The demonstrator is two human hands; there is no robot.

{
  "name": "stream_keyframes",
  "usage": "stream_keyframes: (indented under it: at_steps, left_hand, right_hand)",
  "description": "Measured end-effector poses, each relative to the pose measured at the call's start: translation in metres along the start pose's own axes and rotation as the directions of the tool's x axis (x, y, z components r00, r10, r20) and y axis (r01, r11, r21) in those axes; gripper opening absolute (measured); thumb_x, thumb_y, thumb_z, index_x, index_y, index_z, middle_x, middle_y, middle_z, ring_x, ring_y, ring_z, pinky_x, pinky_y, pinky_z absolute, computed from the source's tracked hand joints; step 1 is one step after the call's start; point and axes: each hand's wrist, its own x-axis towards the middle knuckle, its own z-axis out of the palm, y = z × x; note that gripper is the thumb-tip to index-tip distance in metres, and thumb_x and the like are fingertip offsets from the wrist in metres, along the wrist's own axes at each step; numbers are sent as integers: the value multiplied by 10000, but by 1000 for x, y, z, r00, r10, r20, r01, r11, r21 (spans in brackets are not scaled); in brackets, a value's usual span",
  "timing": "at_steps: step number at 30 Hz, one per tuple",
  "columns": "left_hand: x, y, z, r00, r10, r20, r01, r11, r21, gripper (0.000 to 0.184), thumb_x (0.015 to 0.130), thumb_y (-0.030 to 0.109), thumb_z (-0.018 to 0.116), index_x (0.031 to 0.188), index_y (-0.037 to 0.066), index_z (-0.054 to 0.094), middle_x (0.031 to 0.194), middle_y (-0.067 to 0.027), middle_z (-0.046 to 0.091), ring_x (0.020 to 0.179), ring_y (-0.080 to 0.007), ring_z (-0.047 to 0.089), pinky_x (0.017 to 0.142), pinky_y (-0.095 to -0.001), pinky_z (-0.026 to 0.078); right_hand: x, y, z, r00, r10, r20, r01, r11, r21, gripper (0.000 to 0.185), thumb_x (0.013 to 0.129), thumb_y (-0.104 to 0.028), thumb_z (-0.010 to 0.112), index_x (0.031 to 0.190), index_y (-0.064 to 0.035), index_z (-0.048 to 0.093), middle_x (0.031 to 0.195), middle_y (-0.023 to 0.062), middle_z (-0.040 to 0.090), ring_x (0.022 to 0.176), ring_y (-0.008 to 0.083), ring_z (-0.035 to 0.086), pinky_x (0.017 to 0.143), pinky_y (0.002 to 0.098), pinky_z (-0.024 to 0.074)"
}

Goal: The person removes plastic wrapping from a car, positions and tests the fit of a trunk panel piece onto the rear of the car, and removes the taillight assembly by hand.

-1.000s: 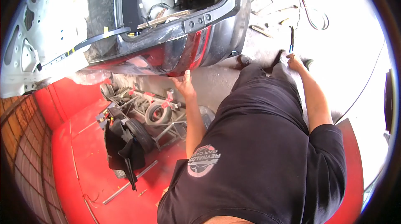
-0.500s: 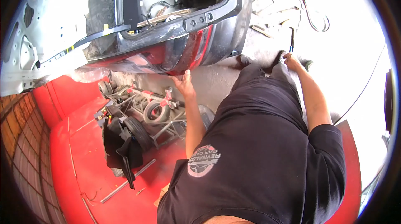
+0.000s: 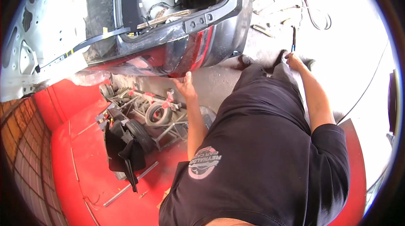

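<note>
The dark rear corner of a car body (image 3: pixel 228 32) fills the top middle of the view. A red strip (image 3: pixel 203 47) runs down it. At the panel's lower edge is my left hand (image 3: pixel 185 86), thumb raised and fingers spread. It appears to touch the panel, though its fingertips are partly hidden. Out to the right, my right hand (image 3: pixel 294 61) is closed around a slim dark tool (image 3: pixel 294 38) with a bit of blue near the grip. The tool points away from me, and its exact kind is unclear.
Below the car stands a metal frame with a loose tire (image 3: pixel 158 114) and black plastic parts (image 3: pixel 120 150) on the red floor (image 3: pixel 76 150). A metal bar (image 3: pixel 130 184) lies nearby. Scattered scraps (image 3: pixel 263 30) and a looped hose (image 3: pixel 316 21) lie at upper right.
The view has shifted slightly, so the car sits a little farther left. Both hands keep nearly the same positions, and the tool has tilted very slightly.
</note>
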Motion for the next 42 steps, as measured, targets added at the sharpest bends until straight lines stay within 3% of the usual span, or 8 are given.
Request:
stream_keyframes:
  at_steps: [3,7,17,21,30,33,39,42]
  left_hand:
    - [0,0,-1,1000,1,11,-2,1000,6,929,934,214,796,1633,212,185,1633,-22,310,1414,-265,423,1063,-558,427]
    - [2,1,3,998,42,-46,-45,996,-73,1178,911,64,786,1636,44,-142,1307,-78,586,990,-168,603,895,-322,499]
    - [-4,11,6,999,-7,-38,7,1000,-10,1181,905,78,798,1644,63,-124,1327,-94,588,1048,-193,622,949,-362,502]
    - [1,-3,-1,1000,22,1,-22,1000,-9,917,932,219,798,1631,244,204,1633,1,313,1439,-269,408,1071,-578,409]
    - [2,-6,-3,1000,25,10,-25,1000,-13,911,934,217,797,1630,247,210,1620,5,334,1423,-256,419,1061,-569,411]
    - [-1,5,3,999,33,-18,-33,999,-29,1178,903,54,791,1644,68,-124,1590,-95,382,1244,-221,557,1000,-371,489]
    - [0,5,4,999,42,-20,-43,998,-44,1165,906,35,780,1646,73,-119,1640,-95,313,1296,-227,524,1035,-366,471]
    - [5,-7,-4,1000,28,6,-28,1000,-13,1044,928,170,792,1671,251,62,1681,-24,256,1449,-289,406,1062,-556,432]
  right_hand:
    - [2,-3,0,1000,-17,22,18,1000,-22,200,823,-112,611,914,-3,751,979,237,739,956,407,724,861,473,577]
    - [6,0,4,999,-46,-12,46,999,8,183,816,-97,589,842,14,733,905,267,723,885,426,726,790,490,580]
    - [12,7,9,997,-72,-21,72,997,9,166,827,-101,606,801,43,684,825,289,697,819,449,717,736,510,568]
    - [30,45,38,993,-104,-48,103,994,-23,146,829,-91,611,815,35,683,871,281,707,852,440,715,765,498,564]
    - [13,-28,5,995,-10,101,7,1000,25,188,805,-136,614,855,-21,754,889,215,741,904,401,721,833,482,563]
    - [23,-26,13,995,43,91,-48,998,50,246,782,-110,615,941,-51,795,926,192,759,910,375,735,854,473,568]
    - [30,-41,10,981,-72,179,62,996,57,301,817,-119,657,1075,-48,795,979,192,771,870,293,753,787,401,591]
    - [33,-61,10,969,-21,245,-44,965,257,371,912,-91,526,1174,104,703,936,182,762,725,250,727,690,365,600]
